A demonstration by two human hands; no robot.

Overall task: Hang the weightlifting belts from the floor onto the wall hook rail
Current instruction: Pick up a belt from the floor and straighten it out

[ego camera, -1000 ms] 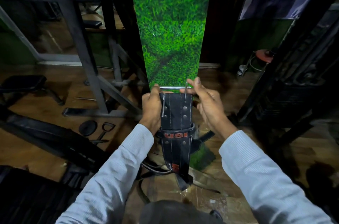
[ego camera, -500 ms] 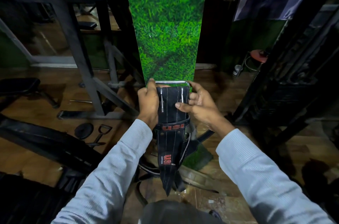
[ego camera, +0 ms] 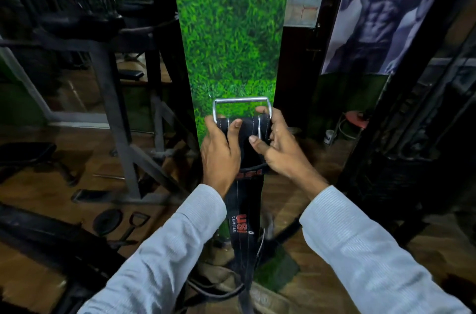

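Note:
I hold a black leather weightlifting belt [ego camera: 244,210] with red USI lettering upright in front of a green grass-patterned wall panel [ego camera: 231,43]. Its silver metal buckle [ego camera: 240,101] stands at the top, above my fingers. My left hand [ego camera: 219,151] grips the belt's left edge just below the buckle. My right hand [ego camera: 273,143] grips the right edge by the buckle's prong. The belt's tail hangs down between my arms. More belts and straps [ego camera: 219,290] lie in a heap on the floor below. No hook rail is visible.
A grey steel machine frame [ego camera: 116,120] stands to the left, with a small weight plate [ego camera: 107,222] and a cable handle [ego camera: 136,221] on the wooden floor. Dark machine uprights [ego camera: 401,120] rise on the right. A red stool [ego camera: 356,118] stands at the back right.
Both hands have lifted the belt higher against the green panel. The buckle has swung up clear above my fingers, and my right hand's fingers have shifted on the prong side.

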